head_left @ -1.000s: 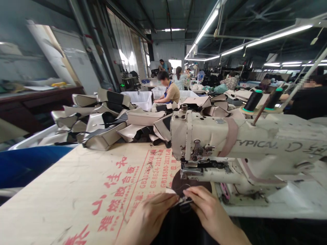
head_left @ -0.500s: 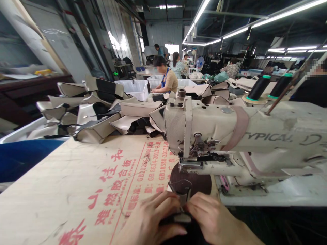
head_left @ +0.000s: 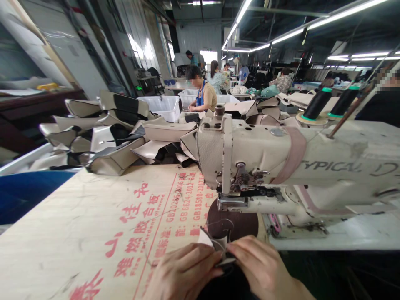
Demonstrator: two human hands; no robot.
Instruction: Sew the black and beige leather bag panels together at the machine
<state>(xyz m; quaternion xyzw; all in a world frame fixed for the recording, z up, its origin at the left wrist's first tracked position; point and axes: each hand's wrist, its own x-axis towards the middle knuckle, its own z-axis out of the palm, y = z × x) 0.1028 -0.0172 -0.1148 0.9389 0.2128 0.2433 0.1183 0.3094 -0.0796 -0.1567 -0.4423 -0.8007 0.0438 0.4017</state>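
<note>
Beige piece turned since 0.5 s ago | left hand, right hand pinching it | sewing machine beyond

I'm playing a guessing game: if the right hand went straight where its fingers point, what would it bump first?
The right hand would first push into the small pale piece it seems to pinch, then maybe the left hand. Depth there is hard to judge.

pale piece showing wider, left grip thumb nearer its fingers
</note>
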